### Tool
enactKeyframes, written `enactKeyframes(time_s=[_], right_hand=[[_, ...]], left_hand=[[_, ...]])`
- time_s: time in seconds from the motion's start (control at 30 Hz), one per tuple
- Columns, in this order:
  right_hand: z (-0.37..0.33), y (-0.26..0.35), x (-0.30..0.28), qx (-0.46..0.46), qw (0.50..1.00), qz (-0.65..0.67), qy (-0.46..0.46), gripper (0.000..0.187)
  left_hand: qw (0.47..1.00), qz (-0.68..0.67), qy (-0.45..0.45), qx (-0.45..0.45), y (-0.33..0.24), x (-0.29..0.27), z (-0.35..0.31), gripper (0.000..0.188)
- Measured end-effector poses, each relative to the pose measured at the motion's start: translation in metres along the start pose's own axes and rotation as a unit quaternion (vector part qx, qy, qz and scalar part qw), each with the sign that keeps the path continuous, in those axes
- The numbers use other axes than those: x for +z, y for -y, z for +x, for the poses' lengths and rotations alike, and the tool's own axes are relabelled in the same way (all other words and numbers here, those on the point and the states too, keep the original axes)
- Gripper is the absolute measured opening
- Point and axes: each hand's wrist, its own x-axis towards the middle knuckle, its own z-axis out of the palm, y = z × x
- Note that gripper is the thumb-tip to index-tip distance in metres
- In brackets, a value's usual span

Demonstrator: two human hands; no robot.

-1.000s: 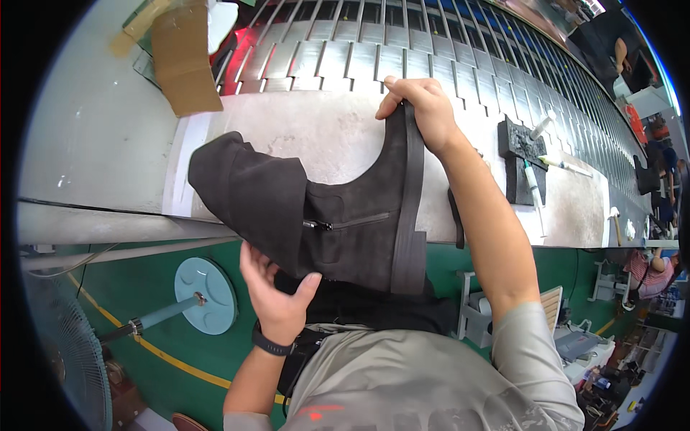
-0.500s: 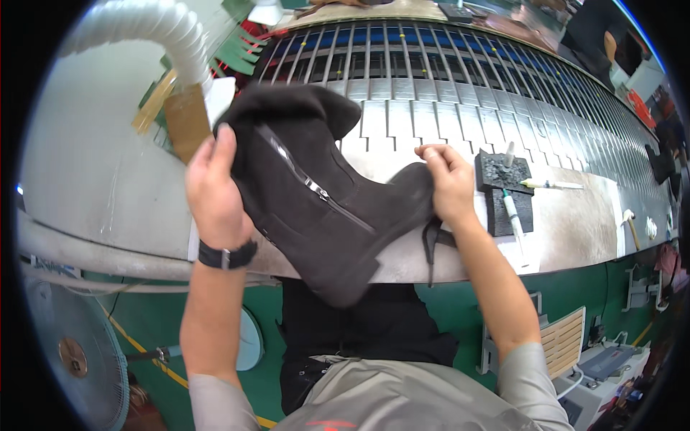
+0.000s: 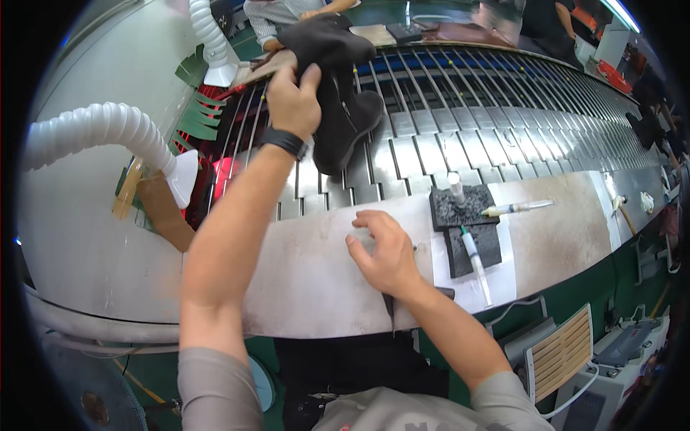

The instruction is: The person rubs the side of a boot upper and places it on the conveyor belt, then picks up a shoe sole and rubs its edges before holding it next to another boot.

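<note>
A black ankle boot (image 3: 346, 118) with a side zip hangs over the slatted metal conveyor, its shaft up and its toe to the right. My left hand (image 3: 295, 100) grips it by the shaft, arm stretched far forward. Nearer to me, above the pale worktop (image 3: 302, 287), my right hand (image 3: 384, 251) is empty, with its thumb and fingers apart and loosely bent. A dark, slim-ended tool (image 3: 389, 310) lies partly hidden under that hand. To its right, black foam blocks (image 3: 471, 248) hold a syringe (image 3: 476, 262) and a small clear bottle (image 3: 456, 187); a second syringe (image 3: 517, 208) rests across the edge.
Metal slats and rollers of the conveyor (image 3: 517, 151) run across behind the worktop. White flexible hoses (image 3: 100, 133) and a brown card flap (image 3: 164, 215) stand at the left. Across the conveyor is another person's arm (image 3: 330, 8). A hammer (image 3: 627, 215) lies far right.
My left hand has carried the boot forward, away from the worktop and over the conveyor. My right hand has let go of the toe and dropped back nearer to me.
</note>
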Motion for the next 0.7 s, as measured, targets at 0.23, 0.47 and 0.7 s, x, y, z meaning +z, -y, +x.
enactKeyframes(time_s=[0.23,0.47,0.7], right_hand=[[-0.001,0.007,0.003,0.008,0.997,-0.034,0.073,0.024],[-0.002,0.004,0.001,0.014,0.992,-0.054,0.111,0.025],[0.001,0.025,0.003,0.030,0.984,-0.097,0.150,0.023]], left_hand=[[0.987,0.120,0.104,0.027,0.020,0.015,-0.060,0.049],[0.970,0.077,0.229,-0.040,-0.011,-0.091,-0.181,0.027],[0.941,0.221,0.209,-0.145,-0.050,-0.236,-0.307,0.027]])
